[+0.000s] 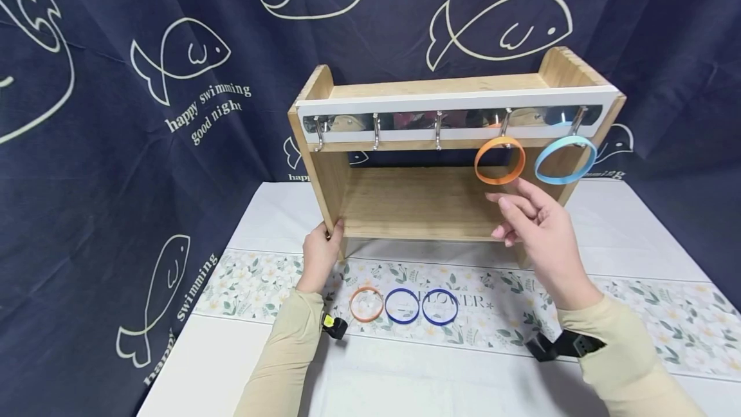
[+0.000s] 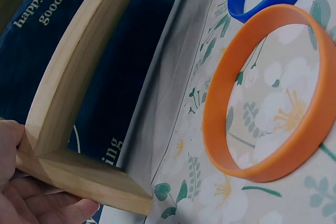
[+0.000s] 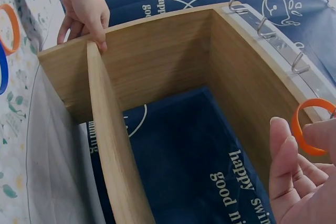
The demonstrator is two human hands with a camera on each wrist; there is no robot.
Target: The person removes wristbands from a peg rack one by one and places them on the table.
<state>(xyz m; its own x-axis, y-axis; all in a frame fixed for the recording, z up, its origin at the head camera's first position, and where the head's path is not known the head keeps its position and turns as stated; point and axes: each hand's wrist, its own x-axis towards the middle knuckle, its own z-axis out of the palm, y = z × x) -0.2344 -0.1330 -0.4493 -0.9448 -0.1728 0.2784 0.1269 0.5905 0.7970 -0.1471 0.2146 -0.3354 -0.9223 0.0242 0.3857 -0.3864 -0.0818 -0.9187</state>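
Observation:
My left hand [image 1: 321,253] grips the lower left side of a wooden shelf [image 1: 417,201], thumb on one face and fingers on the other. An orange silicone wristband [image 1: 500,179] hangs from the fourth hook of the shelf's front rail, and a light blue wristband [image 1: 566,179] hangs from the fifth. Just below the orange band is my right hand [image 1: 541,221], its fingers loosely bent and apart from the thumb, pinching nothing. In the right wrist view the thumb overlaps the hanging orange wristband [image 3: 297,129].
On the floral runner lie another orange wristband [image 1: 366,320] and two dark blue wristbands [image 1: 402,322], in a row before the shelf. Three hooks [image 1: 376,134] on the left of the rail hold nothing. A navy curtain [image 1: 370,50] with fish drawings hangs behind.

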